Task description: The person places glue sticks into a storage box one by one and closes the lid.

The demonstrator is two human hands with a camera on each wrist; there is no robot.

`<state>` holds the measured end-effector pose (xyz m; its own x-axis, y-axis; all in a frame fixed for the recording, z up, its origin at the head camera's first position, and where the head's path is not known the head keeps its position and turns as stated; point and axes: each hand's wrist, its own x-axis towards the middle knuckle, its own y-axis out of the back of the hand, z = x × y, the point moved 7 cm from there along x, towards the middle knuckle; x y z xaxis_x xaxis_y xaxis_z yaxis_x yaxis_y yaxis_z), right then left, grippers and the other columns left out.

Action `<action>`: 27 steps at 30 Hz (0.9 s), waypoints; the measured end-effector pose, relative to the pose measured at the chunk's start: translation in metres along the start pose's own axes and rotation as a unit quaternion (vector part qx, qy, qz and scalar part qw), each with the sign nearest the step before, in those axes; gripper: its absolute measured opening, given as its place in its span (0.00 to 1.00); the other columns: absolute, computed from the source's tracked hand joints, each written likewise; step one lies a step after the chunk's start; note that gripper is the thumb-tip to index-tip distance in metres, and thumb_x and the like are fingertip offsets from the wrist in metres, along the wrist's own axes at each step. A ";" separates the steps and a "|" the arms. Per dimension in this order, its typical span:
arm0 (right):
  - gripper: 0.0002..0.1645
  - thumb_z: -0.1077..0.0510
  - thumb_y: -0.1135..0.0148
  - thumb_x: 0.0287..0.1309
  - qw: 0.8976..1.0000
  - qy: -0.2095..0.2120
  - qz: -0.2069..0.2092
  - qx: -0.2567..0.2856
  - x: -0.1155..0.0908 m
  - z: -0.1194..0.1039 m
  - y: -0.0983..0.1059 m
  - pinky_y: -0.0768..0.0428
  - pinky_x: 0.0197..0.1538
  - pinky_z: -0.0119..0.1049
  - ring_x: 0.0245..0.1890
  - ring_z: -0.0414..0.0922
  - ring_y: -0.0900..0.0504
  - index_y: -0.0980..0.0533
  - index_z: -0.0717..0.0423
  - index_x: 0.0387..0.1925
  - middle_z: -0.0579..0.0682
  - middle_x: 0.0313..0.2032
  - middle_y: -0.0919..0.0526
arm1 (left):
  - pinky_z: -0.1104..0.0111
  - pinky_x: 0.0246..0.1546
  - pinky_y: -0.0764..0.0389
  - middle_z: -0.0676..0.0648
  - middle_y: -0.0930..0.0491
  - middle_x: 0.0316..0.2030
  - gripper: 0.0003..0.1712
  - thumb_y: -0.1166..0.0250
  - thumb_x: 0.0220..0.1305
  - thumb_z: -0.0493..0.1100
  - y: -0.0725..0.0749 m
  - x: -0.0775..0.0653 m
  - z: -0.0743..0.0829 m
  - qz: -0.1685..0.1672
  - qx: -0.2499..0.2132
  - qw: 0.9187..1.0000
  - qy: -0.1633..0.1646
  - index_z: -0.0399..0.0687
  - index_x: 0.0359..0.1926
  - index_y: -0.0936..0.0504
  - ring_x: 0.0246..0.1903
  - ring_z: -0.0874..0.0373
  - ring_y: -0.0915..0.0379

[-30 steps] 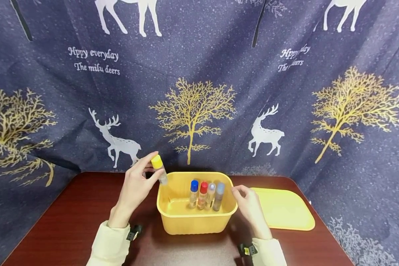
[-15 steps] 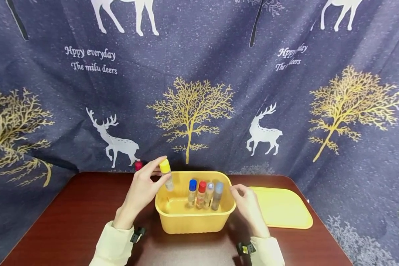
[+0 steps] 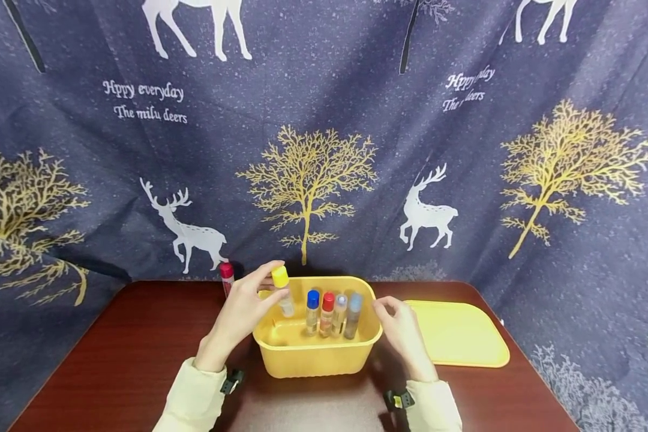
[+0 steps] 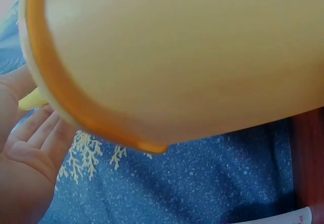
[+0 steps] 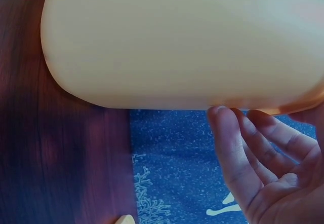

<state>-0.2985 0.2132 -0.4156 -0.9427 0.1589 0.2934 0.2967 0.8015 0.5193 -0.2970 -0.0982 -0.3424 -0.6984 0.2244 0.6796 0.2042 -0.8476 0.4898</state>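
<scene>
My left hand (image 3: 243,312) pinches a small clear bottle with a yellow cap (image 3: 280,277) between thumb and fingers, upright over the left part of a yellow plastic box (image 3: 318,362). Its lower end shows against the box's inside. Along the right side of the box stand several similar bottles in a row, capped blue (image 3: 312,300), red (image 3: 328,301), whitish and pale blue (image 3: 355,302). At the right rim, thumb and fingers of my right hand (image 3: 402,333) grip the box edge. The left wrist view has the box wall (image 4: 177,57) covering most of the held bottle.
A flat yellow lid (image 3: 456,333) lies on the dark red tabletop (image 3: 102,366), right of the box. Behind my left hand stands a bottle with a dark red cap (image 3: 227,270). A blue deer-print cloth (image 3: 324,90) hangs along the table's back edge.
My left hand has carried the yellow-capped bottle rightward and lower, from the left rim to over the box's inside. The dark red-capped bottle has come into view behind it. My right hand stays put.
</scene>
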 end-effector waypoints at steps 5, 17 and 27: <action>0.12 0.53 0.40 0.67 1.000 -0.003 -0.002 -0.001 -0.001 0.001 -0.003 0.23 0.46 0.44 0.38 0.45 0.19 0.16 0.57 0.37 0.49 0.35 0.15 | 0.66 0.38 0.18 0.50 0.16 0.40 0.31 0.24 0.53 0.41 -0.009 -0.004 -0.006 -0.025 0.012 1.000 0.004 0.48 0.58 0.23 0.34 0.62 0.18; 0.12 0.53 0.40 0.67 1.000 0.009 0.001 0.001 -0.001 0.003 -0.001 0.22 0.45 0.43 0.37 0.45 0.19 0.16 0.56 0.38 0.49 0.35 0.15 | 0.67 0.36 0.17 0.49 0.16 0.40 0.27 0.25 0.55 0.40 -0.033 0.000 -0.014 -0.143 0.043 0.989 -0.009 0.45 0.55 0.24 0.34 0.60 0.17; 0.11 0.55 0.40 0.67 1.000 0.003 -0.002 0.007 0.001 0.002 -0.003 0.23 0.46 0.44 0.38 0.45 0.19 0.16 0.57 0.38 0.49 0.35 0.15 | 0.71 0.33 0.20 0.55 0.19 0.30 0.18 0.27 0.58 0.42 -0.049 0.013 -0.027 -0.232 0.071 0.970 0.002 0.51 0.46 0.26 0.31 0.64 0.21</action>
<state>-0.3005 0.2122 -0.4187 -0.9432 0.1521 0.2953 0.2902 0.8098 0.5099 -0.3349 -0.0670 -0.3721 -0.7399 0.5637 0.3671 -0.0398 -0.5814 0.8127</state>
